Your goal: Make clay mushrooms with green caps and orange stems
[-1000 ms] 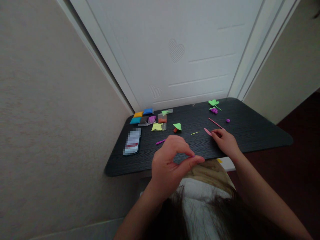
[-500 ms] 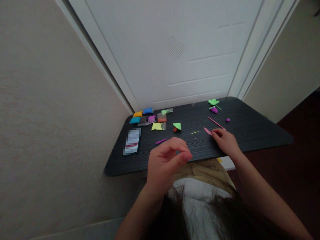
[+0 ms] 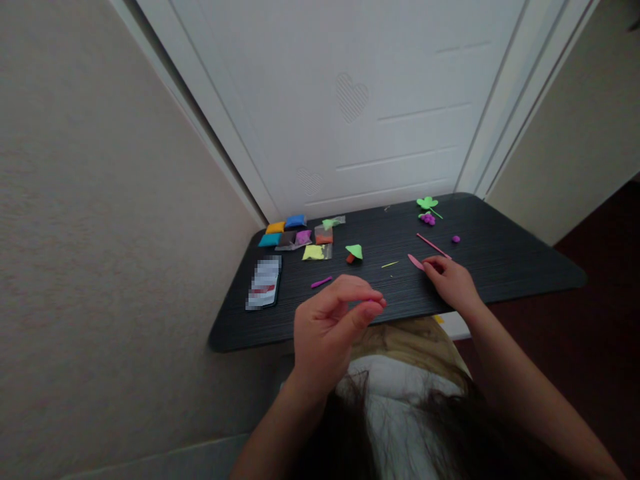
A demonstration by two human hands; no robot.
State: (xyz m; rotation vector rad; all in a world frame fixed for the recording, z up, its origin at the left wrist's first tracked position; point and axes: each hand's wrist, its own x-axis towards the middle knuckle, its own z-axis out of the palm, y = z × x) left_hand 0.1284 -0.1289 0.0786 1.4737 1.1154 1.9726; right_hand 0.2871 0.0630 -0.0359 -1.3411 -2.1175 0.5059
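My left hand (image 3: 333, 327) is raised above the table's front edge, thumb and fingers pinched together. A speck of purple clay (image 3: 371, 301) shows between its fingertips, mostly hidden. Resting low over the table, my right hand (image 3: 447, 280) has its fingertips on a pink plastic modelling knife (image 3: 415, 263), whose blade points left. Just beyond it lies a thin pink stick tool (image 3: 433, 246). A thin yellow clay strip (image 3: 390, 265) lies left of the knife. Between the hands and the door stands a clay mushroom (image 3: 355, 253) with a green cap and orange-brown stem.
Several bags of coloured clay (image 3: 314, 253) lie at the back left of the black table (image 3: 515, 253), near a phone (image 3: 264, 283) and a purple tool (image 3: 321, 282). At the back right are a green clay leaf (image 3: 427, 203), a purple clay cluster (image 3: 427, 219) and a purple ball (image 3: 456, 239).
The fingertips of my left hand have shifted slightly, and a bit of purple clay now shows between them. My right hand stays in place at the pink knife.
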